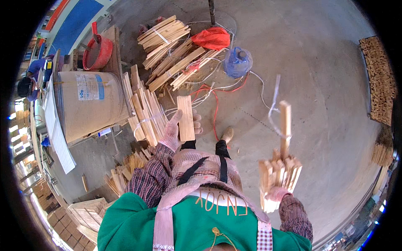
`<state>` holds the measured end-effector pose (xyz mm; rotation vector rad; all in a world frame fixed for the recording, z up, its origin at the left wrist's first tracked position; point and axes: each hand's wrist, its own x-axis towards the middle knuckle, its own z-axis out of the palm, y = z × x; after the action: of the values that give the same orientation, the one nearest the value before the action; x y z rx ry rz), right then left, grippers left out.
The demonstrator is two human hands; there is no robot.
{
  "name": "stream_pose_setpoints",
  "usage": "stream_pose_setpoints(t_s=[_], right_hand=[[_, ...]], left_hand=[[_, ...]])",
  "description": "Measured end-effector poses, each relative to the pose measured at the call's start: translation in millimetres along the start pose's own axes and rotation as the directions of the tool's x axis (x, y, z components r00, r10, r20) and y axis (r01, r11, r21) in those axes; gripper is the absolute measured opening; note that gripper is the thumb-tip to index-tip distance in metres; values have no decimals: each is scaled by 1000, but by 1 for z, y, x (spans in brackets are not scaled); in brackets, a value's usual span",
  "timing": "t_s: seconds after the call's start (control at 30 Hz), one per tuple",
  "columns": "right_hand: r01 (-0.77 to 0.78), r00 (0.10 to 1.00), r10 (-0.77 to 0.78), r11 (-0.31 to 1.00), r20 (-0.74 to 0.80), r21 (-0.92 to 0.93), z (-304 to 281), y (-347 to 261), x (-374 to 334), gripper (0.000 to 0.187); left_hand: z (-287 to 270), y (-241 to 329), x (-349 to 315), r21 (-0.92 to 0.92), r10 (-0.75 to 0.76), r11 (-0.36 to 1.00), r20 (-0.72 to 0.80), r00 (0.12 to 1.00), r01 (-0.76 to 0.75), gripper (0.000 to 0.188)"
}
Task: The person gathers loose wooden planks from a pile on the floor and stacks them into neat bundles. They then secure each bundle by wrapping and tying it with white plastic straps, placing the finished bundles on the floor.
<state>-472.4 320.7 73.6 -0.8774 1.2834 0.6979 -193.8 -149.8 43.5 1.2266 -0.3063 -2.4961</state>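
Note:
My left hand (171, 133), in a pale pink work glove, grips a short flat stack of light wooden slats (185, 119) standing upright in front of my apron. Its thumb lies on one side and its fingertips show past the other. Out to the right, my gloved right hand (278, 194) is closed on the near part of a bundle of wooden sticks (278, 171). One longer stick (285, 127) juts up from this bundle, with a white plastic strap (274, 104) looped by it. The right fingers are partly hidden by the wood.
Strapped bundles of wooden strips (165, 37) lie ahead, with a red bag (211, 38) and a blue-tinted water jug (238, 62). At left stand a large tan drum (94, 104) and a red basin (98, 54). White and red straps trail over the floor. A wood stack (379, 79) is far right.

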Motion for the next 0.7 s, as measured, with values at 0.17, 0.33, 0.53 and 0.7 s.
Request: stream_pose_setpoints(t_s=[0.17, 0.33, 0.53, 0.7], right_hand=[[210, 958, -209, 978, 198, 14, 135, 50, 26, 53], [175, 960, -192, 980, 202, 98, 163, 53, 27, 54], [-94, 994, 107, 936, -21, 339, 130, 14, 4, 55], [-126, 972, 191, 916, -137, 380, 125, 11, -2, 57]], left_hand=[[41, -18, 11, 34, -25, 999, 104, 994, 22, 63], [62, -30, 8, 2, -4, 1000, 78, 997, 4, 64], [86, -28, 7, 32, 15, 999, 137, 991, -19, 64], [83, -20, -1, 15, -3, 1000, 227, 974, -1, 54]])
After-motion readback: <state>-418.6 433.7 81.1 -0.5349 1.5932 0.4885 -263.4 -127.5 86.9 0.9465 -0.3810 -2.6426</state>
